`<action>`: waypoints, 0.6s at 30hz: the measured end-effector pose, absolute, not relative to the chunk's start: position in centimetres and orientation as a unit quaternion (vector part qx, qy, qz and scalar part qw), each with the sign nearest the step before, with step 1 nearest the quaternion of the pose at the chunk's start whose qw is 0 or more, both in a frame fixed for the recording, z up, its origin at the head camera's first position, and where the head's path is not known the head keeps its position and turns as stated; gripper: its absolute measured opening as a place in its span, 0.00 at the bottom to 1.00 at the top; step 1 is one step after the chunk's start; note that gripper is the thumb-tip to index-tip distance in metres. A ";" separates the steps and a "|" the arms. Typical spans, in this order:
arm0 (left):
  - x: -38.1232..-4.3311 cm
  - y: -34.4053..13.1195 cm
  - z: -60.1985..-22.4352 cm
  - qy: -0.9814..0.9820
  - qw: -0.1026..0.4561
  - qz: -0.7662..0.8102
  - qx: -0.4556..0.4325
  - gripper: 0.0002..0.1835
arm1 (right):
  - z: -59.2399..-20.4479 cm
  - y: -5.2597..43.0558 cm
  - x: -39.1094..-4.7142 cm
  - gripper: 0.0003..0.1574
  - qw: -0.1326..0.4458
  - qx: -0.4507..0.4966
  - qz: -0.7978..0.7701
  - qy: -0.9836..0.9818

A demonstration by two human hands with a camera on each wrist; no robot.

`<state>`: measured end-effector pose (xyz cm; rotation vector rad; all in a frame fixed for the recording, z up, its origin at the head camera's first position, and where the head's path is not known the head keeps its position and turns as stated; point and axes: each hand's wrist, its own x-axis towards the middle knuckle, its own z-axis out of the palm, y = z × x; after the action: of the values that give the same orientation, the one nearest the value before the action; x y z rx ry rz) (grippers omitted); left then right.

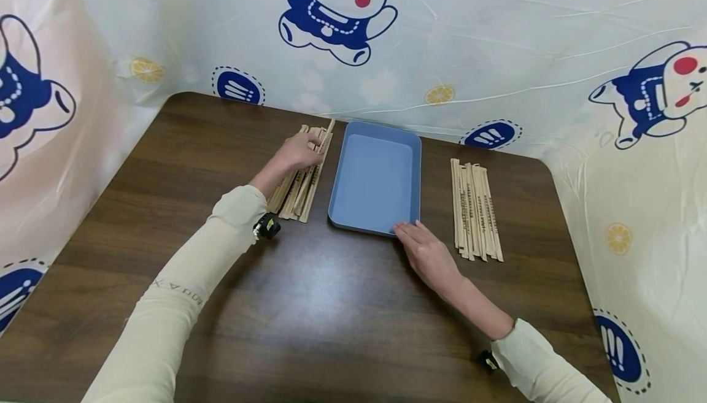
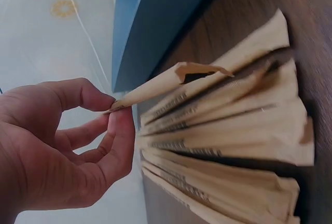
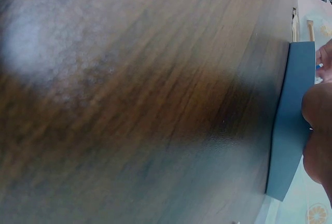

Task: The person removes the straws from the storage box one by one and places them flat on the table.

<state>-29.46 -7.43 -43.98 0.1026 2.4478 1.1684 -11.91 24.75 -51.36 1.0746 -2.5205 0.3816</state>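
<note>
My left hand (image 1: 301, 153) is over a bundle of paper-wrapped chopsticks (image 1: 302, 200) left of the blue tray (image 1: 377, 176). Between thumb and fingertips it pinches one wrapped pair of chopsticks (image 2: 158, 85), raised at a slant above the others in the left wrist view. Several more wrapped pairs (image 2: 228, 136) fan out on the table beneath it. My right hand (image 1: 431, 256) rests at the tray's front right corner, fingers over the rim. In the right wrist view the tray's outer wall (image 3: 291, 115) shows, with fingers (image 3: 317, 107) along its top edge. Inside the tray only its flat bottom shows.
A second bundle of wrapped chopsticks (image 1: 476, 213) lies to the right of the tray. All stand on a dark wooden table (image 1: 309, 329). A pale printed curtain (image 1: 442, 35) hangs right behind the table's far edge and along both sides.
</note>
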 end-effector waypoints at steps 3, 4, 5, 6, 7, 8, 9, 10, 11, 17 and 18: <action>-29.4 -8.0 -44.2 0.888 0.211 0.408 0.031 0.30 | -51.3 24.7 -11.9 0.27 0.188 0.382 0.137 -0.894; -29.4 -8.1 -44.3 0.890 0.211 0.403 0.028 0.30 | -51.3 24.7 -11.9 0.27 0.188 0.382 0.138 -0.894; -29.4 -8.3 -44.4 0.892 0.213 0.399 0.025 0.30 | -51.3 24.7 -11.9 0.27 0.188 0.382 0.138 -0.894; -29.4 -8.4 -44.5 0.893 0.215 0.394 0.025 0.30 | -51.3 24.7 -11.9 0.27 0.188 0.381 0.138 -0.895; -29.5 -8.5 -44.6 0.896 0.214 0.387 0.025 0.31 | -51.4 24.7 -11.9 0.27 0.188 0.381 0.138 -0.895; -29.5 -8.7 -44.6 0.900 0.212 0.380 0.026 0.31 | -51.3 24.7 -11.9 0.27 0.188 0.381 0.137 -0.895; -29.5 -8.8 -44.7 0.902 0.212 0.376 0.026 0.31 | -51.3 24.7 -11.9 0.27 0.188 0.381 0.137 -0.895; -29.5 -8.9 -44.7 0.904 0.210 0.372 0.027 0.31 | -51.3 24.7 -11.9 0.27 0.188 0.381 0.137 -0.895; -29.5 -9.0 -44.7 0.907 0.208 0.366 0.029 0.31 | -51.3 24.7 -11.9 0.27 0.188 0.381 0.137 -0.895; -29.7 -9.4 -44.5 0.922 0.204 0.329 0.029 0.31 | -51.1 24.6 -11.9 0.27 0.186 0.380 0.140 -0.895; -29.7 -9.5 -44.5 0.923 0.204 0.325 0.029 0.31 | -51.0 24.6 -11.9 0.27 0.186 0.380 0.140 -0.895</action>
<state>-29.70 -9.54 -44.52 0.0814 2.5739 0.9062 -11.90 24.60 -51.05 1.0701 -2.5211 0.3955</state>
